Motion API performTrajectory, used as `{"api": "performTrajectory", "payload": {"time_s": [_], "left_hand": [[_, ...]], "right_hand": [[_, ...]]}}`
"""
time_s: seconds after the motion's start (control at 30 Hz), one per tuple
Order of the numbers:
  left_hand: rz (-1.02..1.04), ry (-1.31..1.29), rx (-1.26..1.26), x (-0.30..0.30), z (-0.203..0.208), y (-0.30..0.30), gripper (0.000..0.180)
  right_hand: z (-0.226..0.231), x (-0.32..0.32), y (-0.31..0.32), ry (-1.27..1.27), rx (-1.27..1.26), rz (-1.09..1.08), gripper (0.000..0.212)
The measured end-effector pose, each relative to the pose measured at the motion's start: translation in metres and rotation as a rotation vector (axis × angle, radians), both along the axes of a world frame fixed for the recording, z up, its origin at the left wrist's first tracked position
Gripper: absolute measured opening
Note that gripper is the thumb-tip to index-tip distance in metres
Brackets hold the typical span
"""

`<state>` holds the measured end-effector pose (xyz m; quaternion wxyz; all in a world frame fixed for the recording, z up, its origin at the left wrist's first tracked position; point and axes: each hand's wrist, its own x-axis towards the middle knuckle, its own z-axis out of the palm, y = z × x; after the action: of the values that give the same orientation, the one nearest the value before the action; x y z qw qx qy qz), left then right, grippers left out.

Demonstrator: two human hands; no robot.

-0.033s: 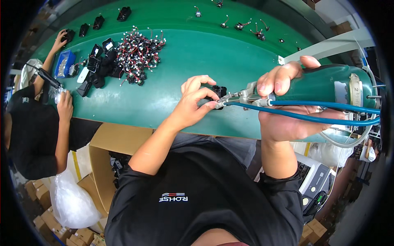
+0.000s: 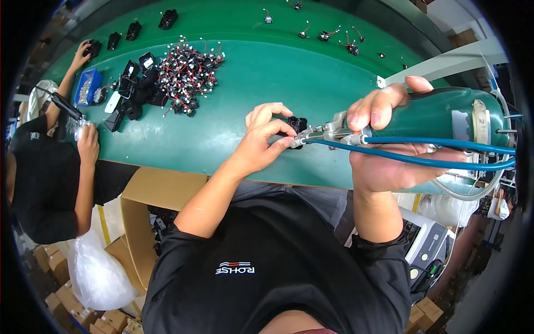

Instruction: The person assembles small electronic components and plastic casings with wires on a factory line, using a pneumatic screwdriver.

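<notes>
My left hand (image 2: 261,133) has its thumb and fingertips closed on a small black part (image 2: 298,123) near the front of the green worktable (image 2: 239,72). My right hand (image 2: 384,128) wraps round a green cylindrical air tool (image 2: 445,118), which lies roughly level. Its narrow metal head (image 2: 328,132) points left and meets the black part beside my left fingertips. Where exactly the tip touches is too small to make out, and my fingers cover part of the piece. Two blue hoses (image 2: 434,153) run along the tool toward the right.
At the far left of the table lie a pile of small wired parts (image 2: 189,75), black housings (image 2: 130,92) and a blue bin (image 2: 88,88). A co-worker (image 2: 44,172) sits left with a black tool (image 2: 67,106). An open carton (image 2: 161,186) stands below the table edge.
</notes>
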<state>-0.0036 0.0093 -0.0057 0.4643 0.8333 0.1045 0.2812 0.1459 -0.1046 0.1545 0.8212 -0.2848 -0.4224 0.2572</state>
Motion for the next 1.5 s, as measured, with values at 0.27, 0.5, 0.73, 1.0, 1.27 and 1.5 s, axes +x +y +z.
{"api": "performTrajectory", "payload": {"time_s": [0.27, 0.5, 0.73, 1.0, 1.27, 1.5], "left_hand": [[0.03, -0.031, -0.018, 0.0, 0.001, 0.002, 0.013], [0.054, -0.037, -0.015, 0.0, 0.0, 0.002, 0.013], [0.03, -0.038, 0.019, -0.001, -0.004, 0.004, 0.024], [0.047, 0.05, 0.132, 0.002, 0.013, -0.008, 0.099], [0.125, 0.147, 0.283, 0.007, 0.002, -0.015, 0.095], [0.132, 0.118, 0.279, 0.007, 0.002, -0.014, 0.091]], "right_hand": [[0.002, -0.003, 0.001, 0.049, -0.004, 0.026, 0.109], [0.0, -0.002, 0.003, 0.018, 0.005, 0.02, 0.111], [-0.003, -0.002, 0.004, 0.012, 0.022, 0.018, 0.11], [-0.011, 0.003, 0.004, 0.065, 0.029, 0.04, 0.109], [-0.027, 0.0, 0.007, 0.122, 0.002, 0.055, 0.108], [-0.03, -0.006, 0.005, 0.111, -0.008, 0.047, 0.109]]}}
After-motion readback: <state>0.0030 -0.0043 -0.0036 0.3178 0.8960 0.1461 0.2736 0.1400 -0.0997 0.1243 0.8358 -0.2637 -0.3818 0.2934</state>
